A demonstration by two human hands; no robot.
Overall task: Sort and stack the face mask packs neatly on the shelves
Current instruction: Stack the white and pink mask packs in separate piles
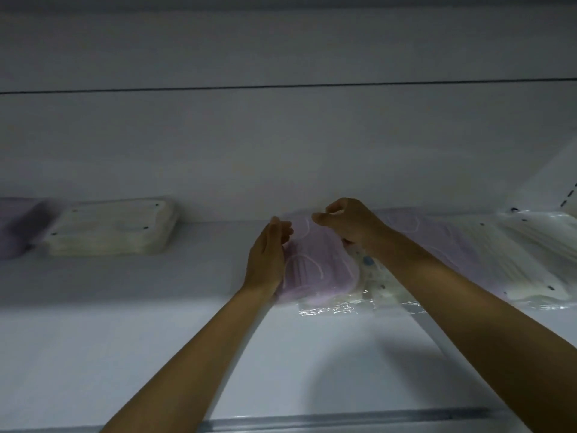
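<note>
Well back on the white shelf (156,323), both bare hands meet at a lilac face mask pack (315,267) in clear plastic wrap, which lies flat on the shelf board near the rear wall. The left hand (267,257) stands on edge against the pack's left side, fingers straight and together, its grip holding nothing and only pressing on the wrap. The right hand (346,225) hovers over the pack's far end with thumb and forefinger curled toward each other, a narrow grip; whether it pinches the clear wrap there I cannot tell, as the film is too blurred. Under the lilac pack's right edge lies a patterned mask pack (374,276) with small blue dots, its clear wrapper edge (327,309) jutting toward the front of the shelf. Just beyond the right forearm sits a second lilac pack (443,242), and touching it on the right a white mask pack (537,260) close to the shelf's side panel. Well apart to the left lies a cream-white mask pack (112,228), flat against the rear wall, with a blurred purple pack (15,226) just beside it at the frame's edge. The picture is dim and soft throughout.
</note>
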